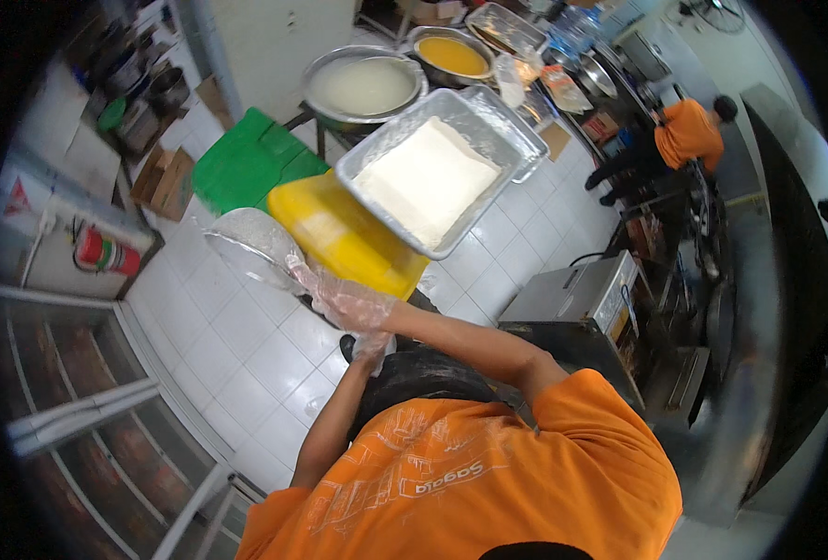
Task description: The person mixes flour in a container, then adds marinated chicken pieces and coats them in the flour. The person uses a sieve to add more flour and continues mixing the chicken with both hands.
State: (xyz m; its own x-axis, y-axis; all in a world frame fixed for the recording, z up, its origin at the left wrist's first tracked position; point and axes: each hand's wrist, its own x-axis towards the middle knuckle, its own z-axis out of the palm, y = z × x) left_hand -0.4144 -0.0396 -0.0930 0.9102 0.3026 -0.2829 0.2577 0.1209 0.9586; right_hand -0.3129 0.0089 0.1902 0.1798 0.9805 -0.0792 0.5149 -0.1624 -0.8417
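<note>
A round metal sieve with a whitish coating is tilted at the left, and my right hand in a clear plastic glove grips it at its near rim. My left hand, gloved too, is just below the right wrist; its fingers are mostly hidden. Beyond the hands, a rectangular metal pan holds a thick layer of white powder. Part of the pan overlaps a yellow plastic piece dusted with white.
A green plastic piece lies left of the yellow one. Behind stand a metal basin of pale liquid and a bowl of yellow liquid. A co-worker is at the right. A fire extinguisher is at the left.
</note>
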